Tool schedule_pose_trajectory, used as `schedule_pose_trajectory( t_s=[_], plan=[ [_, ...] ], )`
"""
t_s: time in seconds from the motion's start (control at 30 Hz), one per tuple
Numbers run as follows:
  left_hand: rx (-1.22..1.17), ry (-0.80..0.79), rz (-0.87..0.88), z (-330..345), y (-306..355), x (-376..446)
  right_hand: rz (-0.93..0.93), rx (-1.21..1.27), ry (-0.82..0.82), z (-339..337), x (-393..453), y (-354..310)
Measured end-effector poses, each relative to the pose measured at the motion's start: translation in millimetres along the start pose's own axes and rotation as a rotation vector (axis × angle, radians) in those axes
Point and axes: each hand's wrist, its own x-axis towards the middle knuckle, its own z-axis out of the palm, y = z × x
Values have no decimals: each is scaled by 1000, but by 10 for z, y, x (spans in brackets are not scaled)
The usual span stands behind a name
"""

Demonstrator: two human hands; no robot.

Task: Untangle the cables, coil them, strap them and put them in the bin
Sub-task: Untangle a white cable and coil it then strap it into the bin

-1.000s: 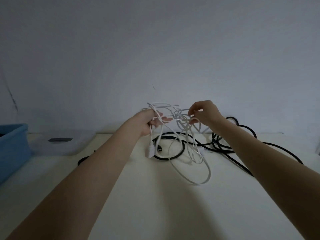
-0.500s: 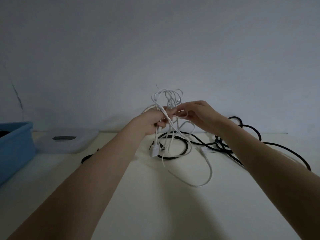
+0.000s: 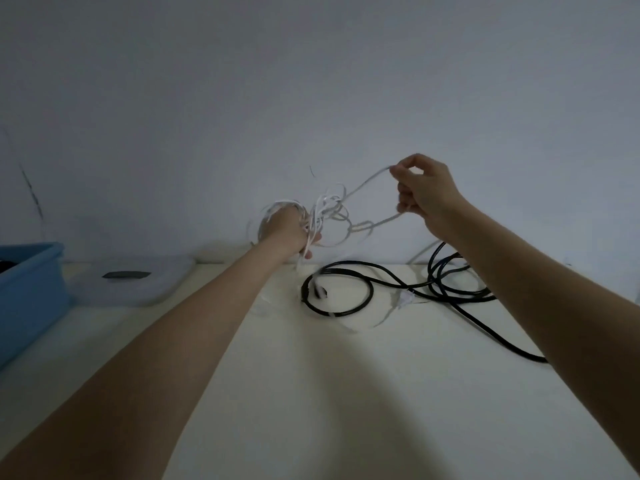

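Observation:
A tangled white cable (image 3: 329, 211) hangs in the air above the table's far side. My left hand (image 3: 287, 230) grips a bunch of its loops. My right hand (image 3: 420, 190), higher and to the right, pinches a strand of the same cable pulled out taut from the tangle. A further stretch of white cable trails down onto the table, ending near a white plug (image 3: 405, 299). A black cable (image 3: 367, 282) lies in loose loops on the table under and to the right of my hands. The blue bin (image 3: 31, 292) stands at the left edge.
A translucent plastic lid (image 3: 138, 285) with a dark label lies beside the bin at the back left. The cream table (image 3: 311, 393) runs up to a plain wall. Black cable loops spread across the back right of the table.
My right hand has moved up and to the right, drawing a strand out of the tangle. My left hand has kept hold of the bunch of loops, and the white cable has lifted off the table.

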Motion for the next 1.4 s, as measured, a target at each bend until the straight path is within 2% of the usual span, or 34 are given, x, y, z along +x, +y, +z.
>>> schedule_pose_trajectory(
  t_s=[0.07, 0.17, 0.2, 0.23, 0.3, 0.37, 0.43, 0.5, 0.53, 0.57, 0.63, 0.67, 0.7, 0.8, 0.83, 0.93, 1.03, 1.13, 1.3, 1.33, 1.4],
  plan=[
    [152, 61, 30, -10, -44, 10, -153, -384, 30, -43, 48, -31],
    [338, 98, 27, -63, -105, 25, -532, -1295, -16, -209, 81, -56],
    [389, 97, 10, -105, -132, 47, -614, -1488, -24, -279, 73, -85],
    [419, 74, -24, -147, -151, 68, -640, -1594, -17, -348, 59, -119],
    [452, -2, -89, -208, -200, 94, -558, -1653, 83, -474, 53, -127],
    [444, -57, -124, -182, -236, 73, -343, -1535, 198, -509, 56, -51],
    [323, -83, -135, -115, -252, 64, -52, -1191, 207, -467, 88, 45],
    [159, -95, -174, -41, -254, 66, 273, -709, 106, -412, 112, 100],
    [103, -95, -189, -21, -240, 50, 377, -676, 14, -401, 91, 119],
    [53, -95, -199, -6, -224, 42, 413, -800, -86, -404, 76, 142],
    [-9, -103, -213, 26, -182, 18, 397, -1224, -260, -403, 28, 190],
    [-8, -112, -213, 56, -162, 9, 342, -1371, -310, -380, 7, 226],
    [12, -123, -203, 87, -148, 11, 251, -1417, -332, -331, -19, 244],
    [53, -145, -170, 193, -123, -4, -48, -1255, -366, 5, -171, 243],
    [59, -150, -162, 237, -126, -15, -72, -1209, -407, 143, -229, 265],
    [91, -129, -118, 297, -105, -75, 41, -1162, -597, 522, -421, 406],
    [128, -120, -90, 299, -77, -104, 87, -1101, -650, 643, -444, 663],
    [201, -106, -122, 262, -177, -64, 139, -784, -557, 602, -365, 546],
    [251, -76, -167, 304, -351, -24, -133, -218, -198, 256, -98, -123],
    [267, -73, -167, 333, -356, -34, -160, -138, -119, 174, -47, -203],
    [300, -58, -149, 369, -365, -59, -170, -139, 20, 55, 28, -255]
  ],
)
